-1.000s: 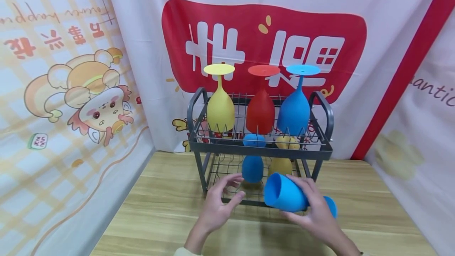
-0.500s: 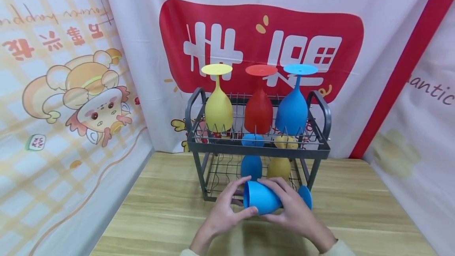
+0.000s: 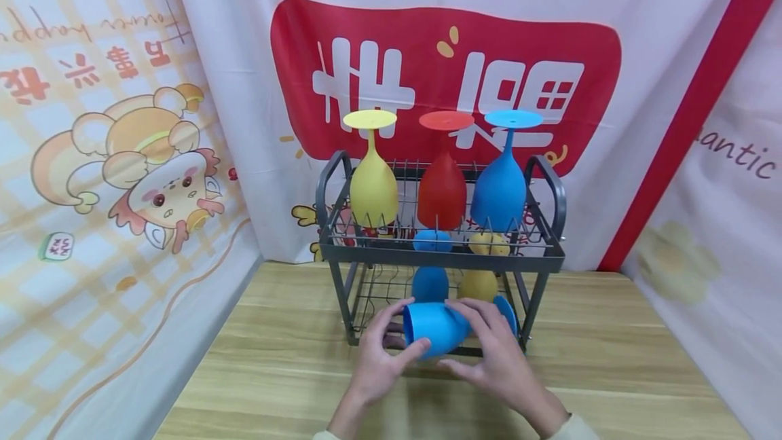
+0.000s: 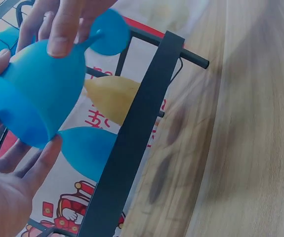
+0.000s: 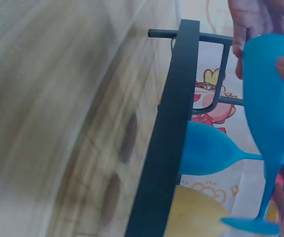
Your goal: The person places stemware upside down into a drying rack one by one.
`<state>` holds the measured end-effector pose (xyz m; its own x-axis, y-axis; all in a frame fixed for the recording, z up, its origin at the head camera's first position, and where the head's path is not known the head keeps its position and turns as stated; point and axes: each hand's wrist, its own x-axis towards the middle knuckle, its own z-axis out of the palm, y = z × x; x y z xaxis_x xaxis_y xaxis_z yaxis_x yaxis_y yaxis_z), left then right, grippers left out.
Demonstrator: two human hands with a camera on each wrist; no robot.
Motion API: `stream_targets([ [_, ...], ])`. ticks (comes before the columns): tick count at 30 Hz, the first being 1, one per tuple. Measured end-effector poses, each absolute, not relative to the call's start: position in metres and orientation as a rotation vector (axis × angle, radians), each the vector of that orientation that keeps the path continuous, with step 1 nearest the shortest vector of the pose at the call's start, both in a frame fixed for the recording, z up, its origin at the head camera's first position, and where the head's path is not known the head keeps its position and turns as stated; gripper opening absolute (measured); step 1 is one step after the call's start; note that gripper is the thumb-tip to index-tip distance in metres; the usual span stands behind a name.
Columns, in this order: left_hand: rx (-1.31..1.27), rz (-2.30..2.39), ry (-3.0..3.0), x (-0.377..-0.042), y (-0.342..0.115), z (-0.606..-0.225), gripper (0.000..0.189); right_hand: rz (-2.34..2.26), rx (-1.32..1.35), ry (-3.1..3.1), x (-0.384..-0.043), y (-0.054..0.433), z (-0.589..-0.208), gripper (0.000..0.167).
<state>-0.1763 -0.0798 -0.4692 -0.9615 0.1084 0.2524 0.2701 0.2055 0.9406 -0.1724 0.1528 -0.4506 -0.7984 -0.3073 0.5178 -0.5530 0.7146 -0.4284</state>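
Observation:
A blue plastic wine goblet (image 3: 434, 331) lies sideways in the air before the rack's lower tier, its mouth to the left and its foot to the right. My left hand (image 3: 377, 362) holds it by the rim, thumb on the near side and fingers on the far side. With my right hand (image 3: 499, 365) I grip it where the bowl narrows toward the stem. Just behind it on the lower tier, another blue goblet (image 3: 430, 284) and a yellow goblet (image 3: 479, 286) stand upside down. The left wrist view shows the held goblet's open mouth.
A dark two-tier dish rack (image 3: 440, 261) stands on the wooden table (image 3: 275, 358). Upside down on its upper tier are a yellow goblet (image 3: 374, 192), a red goblet (image 3: 442, 195) and a blue goblet (image 3: 499, 195). Printed cloth (image 3: 232, 121) hangs behind and at both sides.
The held blue goblet has moved left, to the front middle of the rack. My left hand, apart from it a second ago, now holds its rim; the right hand has kept its grip.

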Motion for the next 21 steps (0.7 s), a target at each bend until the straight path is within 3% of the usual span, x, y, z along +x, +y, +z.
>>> stream_targets([
  [5,-0.197,-1.861,-2.199,-0.176,-0.079,-0.470,0.060,0.969,0.541,-2.361,-0.170,0.151,-0.460,0.067],
  [9,-0.159,-1.923,-2.107,-0.173,-0.076,-0.471,0.062,1.398,0.335,-2.491,-0.171,0.145,-0.462,0.052],
  [14,-0.222,-2.033,-2.059,-0.171,-0.071,-0.479,0.068,1.912,0.139,-2.492,-0.175,0.138,-0.457,0.056],
  [21,-0.258,-1.970,-2.190,-0.170,-0.068,-0.498,0.080,1.975,0.193,-2.416,-0.174,0.132,-0.455,0.060],
])
